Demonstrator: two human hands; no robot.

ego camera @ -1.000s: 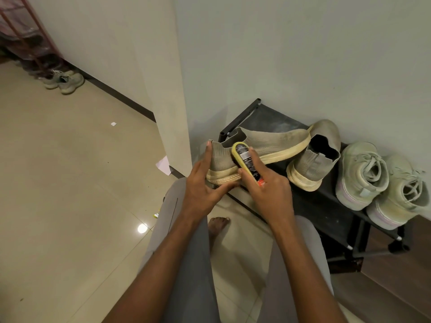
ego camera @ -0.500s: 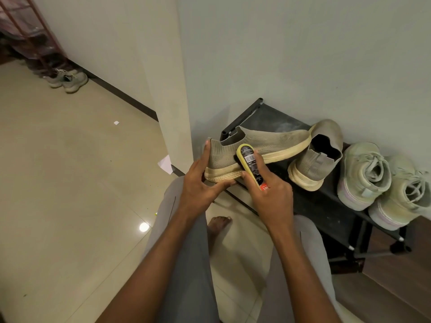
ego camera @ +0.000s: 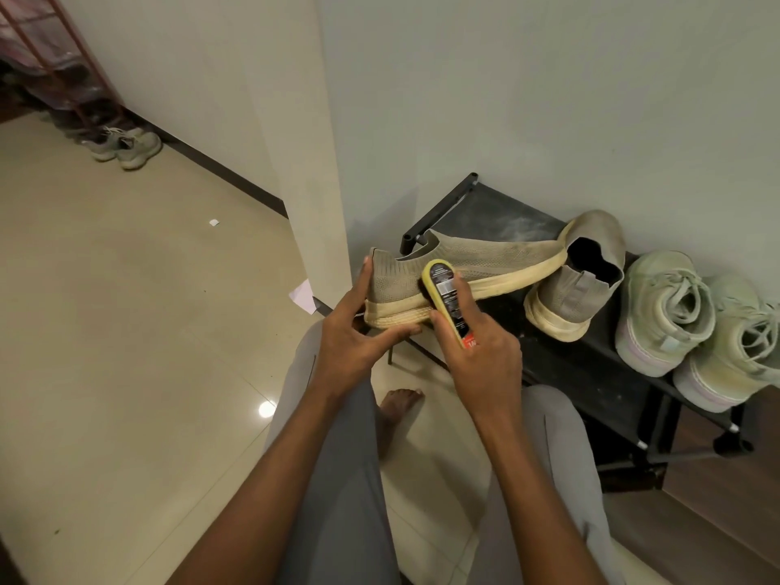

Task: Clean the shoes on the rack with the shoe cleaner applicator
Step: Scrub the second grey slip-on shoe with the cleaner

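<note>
R hand (ego camera: 481, 356) grips applicator (ego camera: 448, 299), label unreadable

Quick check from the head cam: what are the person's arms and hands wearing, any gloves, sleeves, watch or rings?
No gloves on the left hand or the right hand; both are bare. The forearms are bare as well, with no sleeve cuff in view, and no watch, bracelet or ring shows on either side. The only clothing visible is grey trousers on the legs below the arms.

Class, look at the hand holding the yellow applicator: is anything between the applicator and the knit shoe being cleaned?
Nothing visible does. The right hand grips the applicator, whose head lies against the side of the shoe near its heel, which the left hand holds.
</note>
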